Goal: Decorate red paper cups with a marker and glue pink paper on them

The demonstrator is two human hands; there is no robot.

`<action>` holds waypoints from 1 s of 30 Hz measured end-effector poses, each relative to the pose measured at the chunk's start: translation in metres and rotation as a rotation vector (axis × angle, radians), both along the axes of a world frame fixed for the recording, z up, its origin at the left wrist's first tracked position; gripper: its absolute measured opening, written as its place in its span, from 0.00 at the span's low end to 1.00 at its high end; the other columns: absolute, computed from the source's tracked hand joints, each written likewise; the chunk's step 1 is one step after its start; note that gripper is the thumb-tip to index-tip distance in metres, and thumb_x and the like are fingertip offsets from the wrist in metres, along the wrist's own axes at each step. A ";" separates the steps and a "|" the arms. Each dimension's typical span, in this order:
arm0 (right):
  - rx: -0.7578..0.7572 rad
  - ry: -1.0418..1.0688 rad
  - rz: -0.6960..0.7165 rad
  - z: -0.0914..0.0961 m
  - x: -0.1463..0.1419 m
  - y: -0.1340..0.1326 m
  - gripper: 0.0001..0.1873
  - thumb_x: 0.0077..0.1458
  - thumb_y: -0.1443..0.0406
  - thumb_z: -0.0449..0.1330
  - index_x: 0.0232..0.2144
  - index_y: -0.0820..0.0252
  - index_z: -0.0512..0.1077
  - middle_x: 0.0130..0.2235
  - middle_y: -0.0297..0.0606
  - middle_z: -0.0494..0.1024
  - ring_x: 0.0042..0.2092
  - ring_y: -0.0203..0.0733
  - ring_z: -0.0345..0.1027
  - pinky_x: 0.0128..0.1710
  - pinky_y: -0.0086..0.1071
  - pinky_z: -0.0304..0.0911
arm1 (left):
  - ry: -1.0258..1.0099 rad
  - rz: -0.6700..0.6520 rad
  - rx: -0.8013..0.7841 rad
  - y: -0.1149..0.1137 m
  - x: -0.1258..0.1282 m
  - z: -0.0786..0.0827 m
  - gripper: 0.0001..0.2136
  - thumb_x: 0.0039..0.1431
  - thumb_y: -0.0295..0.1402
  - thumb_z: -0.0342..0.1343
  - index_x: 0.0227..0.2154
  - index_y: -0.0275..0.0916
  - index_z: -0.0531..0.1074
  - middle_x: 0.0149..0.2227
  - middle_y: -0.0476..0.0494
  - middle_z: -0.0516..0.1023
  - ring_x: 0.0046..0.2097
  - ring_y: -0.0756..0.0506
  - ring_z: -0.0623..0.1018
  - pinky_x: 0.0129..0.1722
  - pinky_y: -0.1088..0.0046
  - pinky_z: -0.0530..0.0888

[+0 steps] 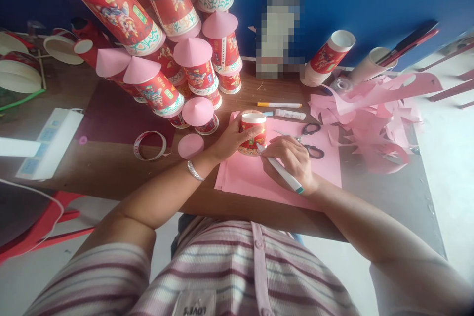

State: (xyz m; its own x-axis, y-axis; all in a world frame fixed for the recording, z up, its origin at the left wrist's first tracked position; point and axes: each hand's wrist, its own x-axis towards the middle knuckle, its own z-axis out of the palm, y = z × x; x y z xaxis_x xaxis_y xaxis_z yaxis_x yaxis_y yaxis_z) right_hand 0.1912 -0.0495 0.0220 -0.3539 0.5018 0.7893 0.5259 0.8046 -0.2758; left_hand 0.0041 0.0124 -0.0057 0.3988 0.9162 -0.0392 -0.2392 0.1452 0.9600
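Observation:
My left hand [237, 137] is wrapped round a red printed paper cup [252, 133], its thumb across the front. The cup stands upside down over a stack of pink paper [252, 173]. In my right hand [291, 160] is a white marker with a green end [283, 174], its tip at the lower part of the cup. Black-handled scissors [314, 139] lie on the paper just beyond my right hand. A glue stick [290, 114] and a yellow-and-white marker [279, 104] lie behind the cup.
Red paper-cup towers with pink cone tops [122, 15] crowd the back left. Pink paper scraps [385, 118] pile up at the right, near a pen holder [374, 61] and a cup stack [328, 59]. A tape roll [149, 145] and power strip [52, 143] are at the left.

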 end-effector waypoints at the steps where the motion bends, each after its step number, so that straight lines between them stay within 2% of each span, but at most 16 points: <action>1: 0.000 0.001 0.006 0.000 0.000 0.000 0.16 0.60 0.77 0.63 0.44 0.53 0.70 0.30 0.30 0.78 0.30 0.40 0.75 0.33 0.36 0.73 | -0.001 -0.004 0.000 0.000 0.000 0.000 0.27 0.55 0.53 0.73 0.51 0.44 0.78 0.49 0.42 0.79 0.51 0.43 0.77 0.54 0.66 0.73; 20: -0.013 -0.013 -0.010 -0.001 -0.002 -0.002 0.16 0.60 0.78 0.62 0.43 0.52 0.69 0.30 0.29 0.77 0.30 0.39 0.75 0.35 0.35 0.73 | 0.009 -0.022 0.017 0.002 -0.002 -0.004 0.28 0.56 0.52 0.73 0.53 0.42 0.76 0.50 0.42 0.78 0.53 0.42 0.77 0.55 0.65 0.73; 30: -0.031 -0.022 0.012 -0.002 0.000 0.000 0.16 0.61 0.77 0.62 0.45 0.52 0.70 0.31 0.30 0.79 0.31 0.40 0.76 0.36 0.37 0.73 | 0.002 -0.024 0.007 0.002 -0.001 -0.003 0.28 0.54 0.53 0.74 0.51 0.42 0.77 0.49 0.42 0.77 0.51 0.43 0.76 0.50 0.67 0.73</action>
